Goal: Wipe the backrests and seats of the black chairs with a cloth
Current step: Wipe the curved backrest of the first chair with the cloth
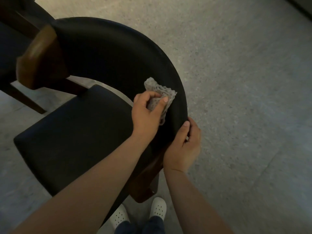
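Note:
A black chair fills the middle of the head view, with a curved padded backrest (109, 53) and a flat black seat (76, 141). My left hand (146, 112) is shut on a crumpled grey cloth (160, 93) and presses it against the inner face of the backrest near its right end. My right hand (184, 149) grips the backrest's outer edge just below, thumb on the rim and fingers behind it. Brown wooden armrest ends show at the left (38, 58) and under my right wrist (148, 181).
A second dark chair or table frame (15, 31) stands at the top left, close to the armrest. Speckled grey floor (244, 81) spreads to the right. My white perforated shoes (158, 208) stand right behind the chair.

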`<action>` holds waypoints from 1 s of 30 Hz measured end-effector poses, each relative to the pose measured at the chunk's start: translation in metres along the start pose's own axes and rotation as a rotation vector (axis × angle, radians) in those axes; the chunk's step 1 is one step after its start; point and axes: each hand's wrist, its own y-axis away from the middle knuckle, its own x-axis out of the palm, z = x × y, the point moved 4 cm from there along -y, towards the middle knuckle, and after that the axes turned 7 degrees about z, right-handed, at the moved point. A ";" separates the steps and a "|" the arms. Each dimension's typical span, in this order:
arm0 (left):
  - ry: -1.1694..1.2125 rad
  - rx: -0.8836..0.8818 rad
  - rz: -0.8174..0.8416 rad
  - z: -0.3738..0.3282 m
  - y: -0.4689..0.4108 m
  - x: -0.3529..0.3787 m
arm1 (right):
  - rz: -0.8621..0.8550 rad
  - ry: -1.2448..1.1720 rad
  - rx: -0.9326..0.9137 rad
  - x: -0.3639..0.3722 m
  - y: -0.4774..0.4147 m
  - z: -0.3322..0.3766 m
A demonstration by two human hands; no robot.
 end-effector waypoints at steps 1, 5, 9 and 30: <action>0.002 -0.025 -0.009 0.008 -0.001 -0.001 | 0.002 -0.002 0.004 0.000 0.000 0.000; 0.030 -0.234 -0.062 0.054 -0.003 -0.009 | 0.007 -0.018 0.032 0.000 0.000 -0.002; 0.013 -0.339 -0.086 0.072 -0.002 -0.017 | 0.018 -0.007 0.036 0.000 0.000 -0.003; 0.086 -0.506 -0.063 0.101 0.007 -0.039 | 0.034 -0.009 0.057 -0.001 0.000 -0.005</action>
